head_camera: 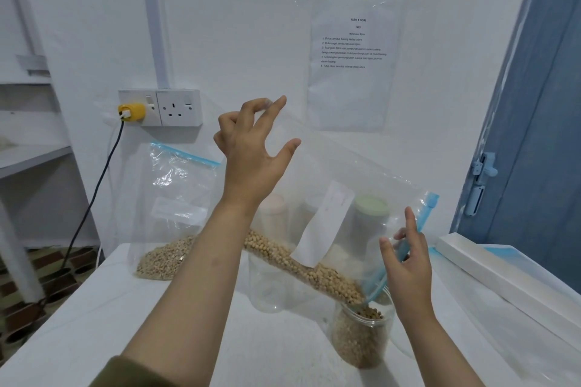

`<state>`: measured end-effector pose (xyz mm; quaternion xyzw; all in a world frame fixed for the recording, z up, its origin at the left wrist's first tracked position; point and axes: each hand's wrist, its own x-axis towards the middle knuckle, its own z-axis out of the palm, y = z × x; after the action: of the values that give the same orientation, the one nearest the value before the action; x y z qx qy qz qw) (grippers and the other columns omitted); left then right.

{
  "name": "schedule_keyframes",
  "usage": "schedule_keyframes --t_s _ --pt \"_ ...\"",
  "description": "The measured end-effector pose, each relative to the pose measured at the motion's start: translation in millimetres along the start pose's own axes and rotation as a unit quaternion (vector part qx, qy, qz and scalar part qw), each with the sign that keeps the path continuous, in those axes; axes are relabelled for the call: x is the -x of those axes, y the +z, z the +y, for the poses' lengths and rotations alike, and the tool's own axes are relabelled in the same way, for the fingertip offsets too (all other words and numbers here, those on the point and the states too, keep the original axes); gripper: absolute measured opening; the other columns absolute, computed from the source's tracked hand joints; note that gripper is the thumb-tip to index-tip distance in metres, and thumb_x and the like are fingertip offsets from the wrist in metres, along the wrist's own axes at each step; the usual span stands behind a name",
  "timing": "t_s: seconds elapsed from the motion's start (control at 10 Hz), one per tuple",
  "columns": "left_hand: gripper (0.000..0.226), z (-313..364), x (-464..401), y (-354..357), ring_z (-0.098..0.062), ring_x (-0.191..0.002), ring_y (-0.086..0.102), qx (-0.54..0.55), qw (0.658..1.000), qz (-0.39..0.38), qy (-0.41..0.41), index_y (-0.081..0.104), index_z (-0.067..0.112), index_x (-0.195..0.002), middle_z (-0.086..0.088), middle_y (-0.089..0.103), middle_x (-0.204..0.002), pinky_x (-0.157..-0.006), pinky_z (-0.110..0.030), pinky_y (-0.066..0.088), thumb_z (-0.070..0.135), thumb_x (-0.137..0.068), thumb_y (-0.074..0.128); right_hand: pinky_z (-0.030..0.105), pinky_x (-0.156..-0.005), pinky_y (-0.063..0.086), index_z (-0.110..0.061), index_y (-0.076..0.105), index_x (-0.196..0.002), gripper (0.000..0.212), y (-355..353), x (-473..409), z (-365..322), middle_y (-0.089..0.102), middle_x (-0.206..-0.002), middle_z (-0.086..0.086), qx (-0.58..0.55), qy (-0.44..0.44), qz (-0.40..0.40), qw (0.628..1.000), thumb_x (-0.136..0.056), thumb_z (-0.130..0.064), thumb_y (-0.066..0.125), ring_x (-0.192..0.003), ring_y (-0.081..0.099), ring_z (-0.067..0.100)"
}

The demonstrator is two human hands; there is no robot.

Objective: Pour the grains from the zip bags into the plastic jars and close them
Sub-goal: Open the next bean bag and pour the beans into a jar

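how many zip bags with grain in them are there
2. One zip bag stands at the back left of the table by the wall; the other bag is held tilted over the open jar, pouring. Others may be hidden.

A white wall socket (160, 107) has a yellow plug (131, 111) with a black cord (94, 198) hanging down. A paper sheet (352, 63) is stuck on the wall. A blue door (540, 135) stands at the right.
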<state>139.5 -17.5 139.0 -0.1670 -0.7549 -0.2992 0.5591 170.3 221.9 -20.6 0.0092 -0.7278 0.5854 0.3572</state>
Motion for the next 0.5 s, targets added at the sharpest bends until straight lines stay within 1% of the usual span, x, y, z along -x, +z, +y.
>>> schedule_keyframes --t_s 0.2,0.3,0.5 --pt "0.06 -0.3 -0.9 -1.1 -0.017 -0.113 0.033 -0.002 1.0 0.001 0.001 0.057 0.027 -0.137 0.005 0.052 -0.128 -0.092 -0.031 0.024 0.042 -0.081 0.073 0.013 -0.082 0.041 -0.041 0.03 -0.152 0.066 1.4 -3.3 -2.4 0.046 -0.098 -0.006 0.001 -0.002 -0.001 1.0 -0.098 -0.017 0.059 -0.093 0.051 -0.003" --pt "0.06 -0.3 -0.9 -0.9 -0.017 -0.113 0.034 -0.006 1.0 0.002 0.004 0.057 0.027 -0.136 0.005 0.052 -0.128 -0.092 -0.031 0.024 0.042 -0.081 0.073 0.013 -0.082 0.042 -0.042 0.03 -0.152 0.067 1.1 -4.1 -1.8 0.046 -0.098 -0.006 0.002 -0.001 -0.002 1.0 -0.098 -0.017 0.059 -0.092 0.051 -0.004" --pt "0.06 -0.5 -1.3 -0.4 -0.017 -0.113 0.034 -0.008 1.0 0.002 0.007 0.056 0.028 -0.137 0.005 0.052 -0.128 -0.091 -0.03 0.024 0.042 -0.081 0.073 0.012 -0.08 0.041 -0.043 0.03 -0.151 0.066 2.1 -5.1 -2.3 0.047 -0.098 -0.007 0.0 0.005 -0.004 1.0 -0.098 -0.017 0.059 -0.095 0.052 0.002"
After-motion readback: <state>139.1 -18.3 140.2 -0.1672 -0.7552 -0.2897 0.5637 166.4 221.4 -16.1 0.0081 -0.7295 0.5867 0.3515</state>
